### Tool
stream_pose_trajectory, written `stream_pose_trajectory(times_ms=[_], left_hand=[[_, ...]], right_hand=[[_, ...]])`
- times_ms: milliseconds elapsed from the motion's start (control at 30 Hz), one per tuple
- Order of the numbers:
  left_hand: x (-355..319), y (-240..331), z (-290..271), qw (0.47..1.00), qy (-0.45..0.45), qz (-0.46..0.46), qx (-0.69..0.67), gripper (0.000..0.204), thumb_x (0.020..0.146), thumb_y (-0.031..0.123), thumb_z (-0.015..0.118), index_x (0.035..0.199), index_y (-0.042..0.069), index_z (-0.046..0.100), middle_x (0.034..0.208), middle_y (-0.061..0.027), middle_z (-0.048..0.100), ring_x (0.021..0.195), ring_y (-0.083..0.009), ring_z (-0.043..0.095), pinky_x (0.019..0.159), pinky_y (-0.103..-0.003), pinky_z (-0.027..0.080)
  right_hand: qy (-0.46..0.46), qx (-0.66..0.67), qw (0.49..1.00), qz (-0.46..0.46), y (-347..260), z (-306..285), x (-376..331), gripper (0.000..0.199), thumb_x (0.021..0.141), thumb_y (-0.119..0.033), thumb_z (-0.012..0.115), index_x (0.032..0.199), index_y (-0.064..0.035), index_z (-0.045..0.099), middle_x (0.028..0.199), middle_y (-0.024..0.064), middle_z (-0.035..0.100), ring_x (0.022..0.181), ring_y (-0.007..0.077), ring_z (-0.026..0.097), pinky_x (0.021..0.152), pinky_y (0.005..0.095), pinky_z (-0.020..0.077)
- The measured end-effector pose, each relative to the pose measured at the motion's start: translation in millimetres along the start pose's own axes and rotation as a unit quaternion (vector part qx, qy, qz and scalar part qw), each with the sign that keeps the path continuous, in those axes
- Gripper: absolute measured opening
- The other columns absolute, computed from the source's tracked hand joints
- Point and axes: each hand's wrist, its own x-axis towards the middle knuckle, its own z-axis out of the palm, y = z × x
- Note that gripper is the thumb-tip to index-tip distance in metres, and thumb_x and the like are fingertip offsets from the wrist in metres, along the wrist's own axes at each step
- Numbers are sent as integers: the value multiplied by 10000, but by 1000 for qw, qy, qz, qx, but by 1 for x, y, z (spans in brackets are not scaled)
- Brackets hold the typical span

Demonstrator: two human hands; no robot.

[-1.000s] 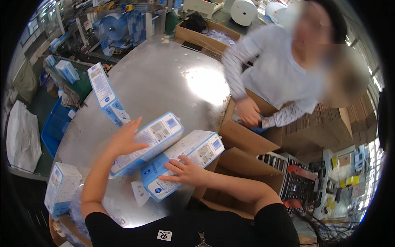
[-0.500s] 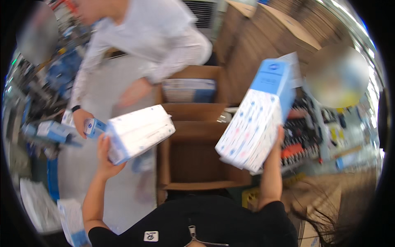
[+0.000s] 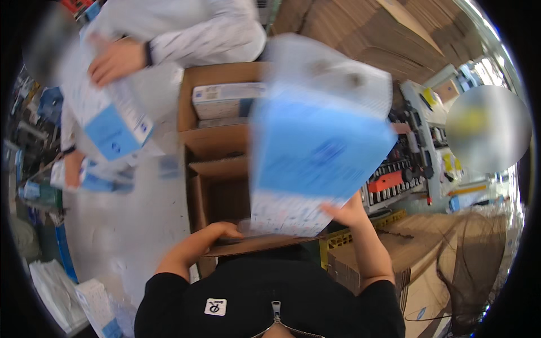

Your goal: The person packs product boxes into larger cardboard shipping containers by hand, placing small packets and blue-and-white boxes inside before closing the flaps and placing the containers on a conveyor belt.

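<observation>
Package (image 3: 321, 163), one, blurred blue-and-white, has swung leftward to the frame's centre, clamped in your right hand (image 3: 350, 212), while your left hand (image 3: 225, 230), its grip unclear, has come in to lower centre beside two open cartons (image 3: 265, 244).

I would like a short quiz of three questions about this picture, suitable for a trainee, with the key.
1. True or false: the wearer's right hand touches the large blue-and-white package.
2. What is inside the farther open carton? A, a green bottle; B, a white-and-blue box.
3. What does the co-worker's upper hand hold?

Key: 1. True. 2. B. 3. Another blue-and-white package.
</observation>
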Motion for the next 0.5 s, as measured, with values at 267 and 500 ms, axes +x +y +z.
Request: stream_pose_trajectory(times_ms=[267,500], left_hand=[[-88,127,-69,982,157,55,-88,635,872,421,516,1343,20,370,1303,-211,462,1155,-337,486,920,-387,416],[-263,121,-58,767,623,-114,-102,373,854,188,544,1205,62,524,1186,-147,551,1107,-307,509,937,-396,401]], right_hand=[[-432,-465,771,50,162,149,80,988,646,-166,698,1449,-227,124,1292,213,375,1165,384,393,900,523,355],[-513,-496,682,159,221,213,68,862,689,-303,742,1385,-79,284,1317,219,430,1186,372,452,945,470,406]])
